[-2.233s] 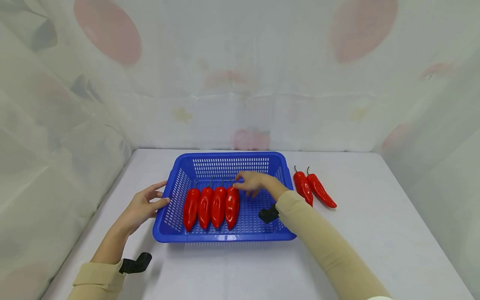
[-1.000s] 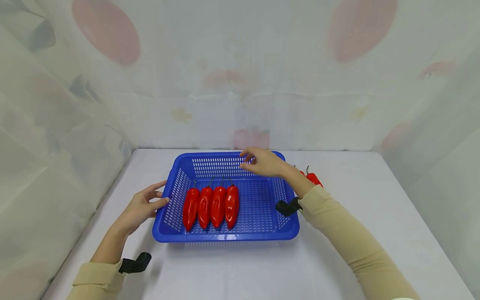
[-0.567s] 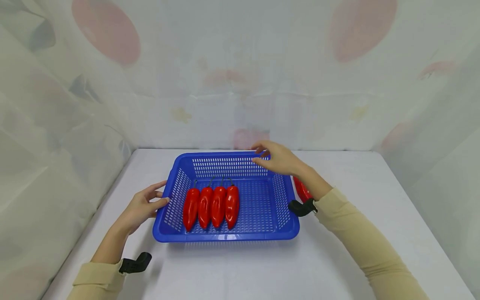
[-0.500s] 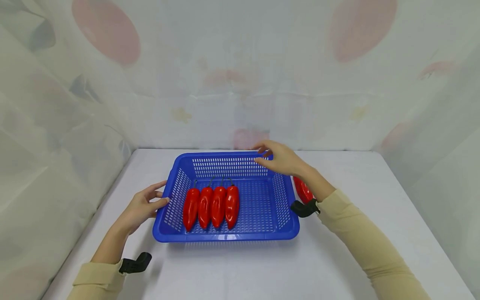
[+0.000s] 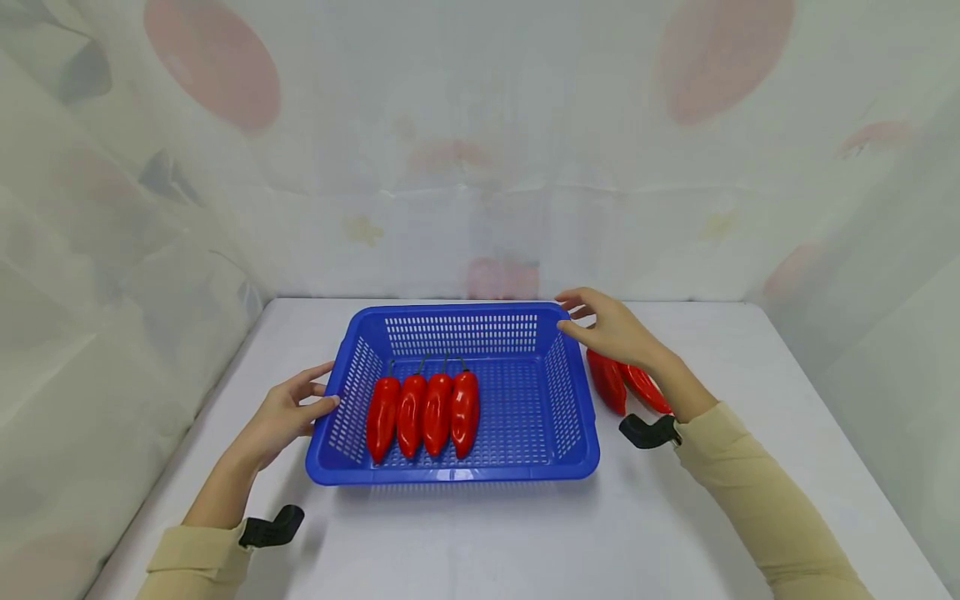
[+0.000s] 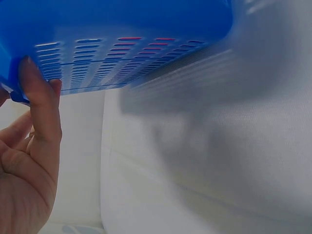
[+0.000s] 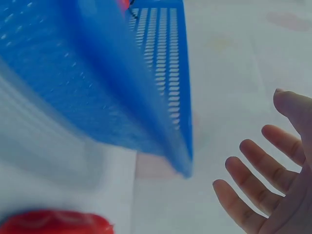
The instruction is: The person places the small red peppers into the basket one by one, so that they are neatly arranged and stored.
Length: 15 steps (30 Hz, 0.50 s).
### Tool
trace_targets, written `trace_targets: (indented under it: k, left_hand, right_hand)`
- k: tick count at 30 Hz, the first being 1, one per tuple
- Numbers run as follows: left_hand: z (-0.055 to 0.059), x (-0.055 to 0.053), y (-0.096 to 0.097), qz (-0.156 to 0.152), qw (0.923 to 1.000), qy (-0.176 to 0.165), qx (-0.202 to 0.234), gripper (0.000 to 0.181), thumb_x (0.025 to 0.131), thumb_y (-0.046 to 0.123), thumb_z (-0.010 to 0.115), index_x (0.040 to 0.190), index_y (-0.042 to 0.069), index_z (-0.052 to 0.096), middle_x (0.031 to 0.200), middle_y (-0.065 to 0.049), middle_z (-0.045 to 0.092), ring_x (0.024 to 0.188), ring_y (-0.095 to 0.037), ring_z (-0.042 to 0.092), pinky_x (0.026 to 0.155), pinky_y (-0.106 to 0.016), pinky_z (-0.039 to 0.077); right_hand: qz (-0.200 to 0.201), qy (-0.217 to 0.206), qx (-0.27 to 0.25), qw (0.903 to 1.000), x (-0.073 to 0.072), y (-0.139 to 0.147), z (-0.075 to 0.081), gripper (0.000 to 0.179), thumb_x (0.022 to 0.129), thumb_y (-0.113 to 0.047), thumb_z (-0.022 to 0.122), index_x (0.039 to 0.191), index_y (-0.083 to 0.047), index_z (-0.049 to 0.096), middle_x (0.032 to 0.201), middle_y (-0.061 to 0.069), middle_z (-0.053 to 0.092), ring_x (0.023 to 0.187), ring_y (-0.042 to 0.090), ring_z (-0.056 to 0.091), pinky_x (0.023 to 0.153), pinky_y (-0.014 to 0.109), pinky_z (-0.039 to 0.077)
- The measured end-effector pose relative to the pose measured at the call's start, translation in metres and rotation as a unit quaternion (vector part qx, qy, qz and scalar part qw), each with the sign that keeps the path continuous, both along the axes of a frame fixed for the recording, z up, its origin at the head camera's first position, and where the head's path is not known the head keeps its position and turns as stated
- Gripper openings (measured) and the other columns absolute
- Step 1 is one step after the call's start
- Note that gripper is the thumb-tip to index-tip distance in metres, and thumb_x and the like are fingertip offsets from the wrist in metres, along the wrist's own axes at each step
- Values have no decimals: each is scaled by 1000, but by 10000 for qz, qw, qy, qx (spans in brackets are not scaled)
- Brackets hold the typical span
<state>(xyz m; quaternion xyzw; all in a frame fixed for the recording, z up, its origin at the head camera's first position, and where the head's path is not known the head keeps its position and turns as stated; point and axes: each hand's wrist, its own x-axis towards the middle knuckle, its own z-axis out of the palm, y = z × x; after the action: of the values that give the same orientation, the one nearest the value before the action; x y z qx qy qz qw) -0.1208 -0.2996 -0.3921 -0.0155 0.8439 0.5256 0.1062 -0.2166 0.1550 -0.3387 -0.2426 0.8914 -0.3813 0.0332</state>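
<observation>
A blue plastic basket (image 5: pixel 513 475) with slotted walls sits mid-table. Several red chili peppers (image 5: pixel 437 414) lie side by side in its left half, stems toward the back. At the basket's left rim, my left hand (image 5: pixel 281 417) holds on with thumb and fingers; the left wrist view shows a fingertip against the outer wall. My right hand (image 5: pixel 611 329) hovers by the back right corner of the basket, fingers spread and holding nothing. Right of the basket, one red chili pepper (image 5: pixel 606 385) and a second chili pepper (image 5: pixel 645 390) lie on the table, their stem ends hidden behind that hand.
The white table (image 5: pixel 450 542) runs up to a pale curtain (image 5: pixel 465 225) with faded prints at the back and sides. A black wrist camera (image 5: pixel 648 432) sticks out from the right sleeve, another black wrist camera (image 5: pixel 272 527) from the left.
My right hand has left the rightmost pepper in the basket, risen, and moved right past the corner toward the loose peppers. The left hand and the basket look still.
</observation>
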Motion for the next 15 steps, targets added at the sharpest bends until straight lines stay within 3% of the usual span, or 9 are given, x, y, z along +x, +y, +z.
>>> trace_targets:
  k: [15]
  left_hand:
    - [-1, 0, 0, 0, 10000, 9, 4, 67, 81, 32, 60, 137, 20, 26, 107, -19, 46, 81, -25, 61, 65, -36, 53]
  right_hand:
    - [-898, 143, -120, 9958, 8, 43, -40, 52, 84, -30, 55, 130, -16, 37, 120, 12, 49, 106, 31, 49, 84, 47, 44]
